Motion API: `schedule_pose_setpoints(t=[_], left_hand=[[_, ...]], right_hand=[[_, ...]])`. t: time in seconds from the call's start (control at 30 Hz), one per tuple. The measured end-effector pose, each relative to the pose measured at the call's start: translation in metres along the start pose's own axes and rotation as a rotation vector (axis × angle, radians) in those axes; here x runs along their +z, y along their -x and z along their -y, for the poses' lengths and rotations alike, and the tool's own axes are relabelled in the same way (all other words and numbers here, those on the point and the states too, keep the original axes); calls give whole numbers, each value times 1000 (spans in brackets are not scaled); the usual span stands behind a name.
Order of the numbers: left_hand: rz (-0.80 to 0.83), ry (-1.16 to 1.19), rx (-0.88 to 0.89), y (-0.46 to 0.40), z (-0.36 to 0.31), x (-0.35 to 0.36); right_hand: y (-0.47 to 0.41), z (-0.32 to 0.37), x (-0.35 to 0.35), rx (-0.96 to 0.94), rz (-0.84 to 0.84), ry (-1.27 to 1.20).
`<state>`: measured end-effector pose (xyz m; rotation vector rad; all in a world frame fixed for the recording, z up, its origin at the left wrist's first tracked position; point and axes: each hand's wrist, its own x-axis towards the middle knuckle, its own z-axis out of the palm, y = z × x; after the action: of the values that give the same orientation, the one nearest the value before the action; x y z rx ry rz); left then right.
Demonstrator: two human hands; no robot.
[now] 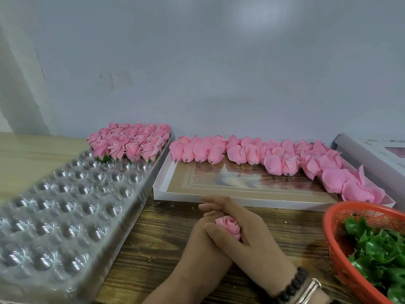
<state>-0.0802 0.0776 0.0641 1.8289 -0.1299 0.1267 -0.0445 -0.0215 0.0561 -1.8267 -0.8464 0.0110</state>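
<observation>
A pink soap rose head point(230, 227) sits between my two hands above the wooden table. My right hand point(254, 233), with a dark bead bracelet and a watch strap on its wrist, lies over the rose and pinches it between thumb and forefinger. My left hand point(203, 246) comes from below and closes in under the right one, against the rose. Most of its fingers are hidden. Finished roses with green bases point(131, 141) fill the far rows of a clear blister tray point(65, 207). Roses without bases point(274, 159) lie in a flat white box point(175, 194).
An orange plastic basket point(333, 233) at the right holds several green plastic calyxes point(377, 244). A white box lid point(372, 150) leans at the far right. A pale wall stands close behind the table. Bare wood shows in front of the hands.
</observation>
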Motion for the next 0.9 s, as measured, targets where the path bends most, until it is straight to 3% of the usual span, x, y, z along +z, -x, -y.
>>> schedule_pose_setpoints(t=[0.17,0.3,0.37,0.53,0.9], left_hand=[[-139,156,80,0,1,-6],[-427,373,92,-7,9,-15],[-490,445,77,-9,11,-15],[-427,670,-43,-9,14,-8],[-353,885,-101,-6,9,3]], right_hand=[[1,-3,0,33,-14,-101],[-1,-10,3,9,-213,-118],[-2,-12,7,8,-261,-76],[-2,-8,18,29,-208,-57],[-2,-6,17,-12,-235,-52]])
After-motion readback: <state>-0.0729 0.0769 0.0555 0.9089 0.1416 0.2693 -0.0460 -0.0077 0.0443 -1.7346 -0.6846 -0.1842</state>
